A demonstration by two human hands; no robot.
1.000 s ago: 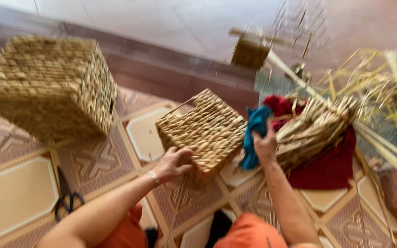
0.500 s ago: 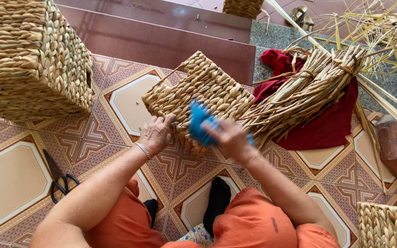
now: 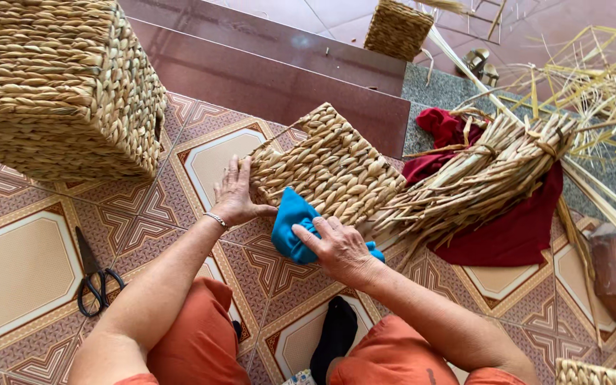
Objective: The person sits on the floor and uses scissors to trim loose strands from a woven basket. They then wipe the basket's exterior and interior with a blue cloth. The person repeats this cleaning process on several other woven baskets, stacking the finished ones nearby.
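Left hand [image 3: 235, 196]: fingers spread flat, steadying the small woven basket [image 3: 329, 167] lying on the tiled floor [image 3: 23, 264].
Right hand [image 3: 338, 248]: clamped on blue cloth [image 3: 290, 221], pressed against basket's near side.
Scissors [image 3: 92, 274]: left, well apart.

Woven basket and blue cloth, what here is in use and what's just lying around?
In use: small woven basket, steadied by left hand; blue cloth, pressed against it by right hand.

Lying about: scissors, large basket, straw bundle, red cloth.
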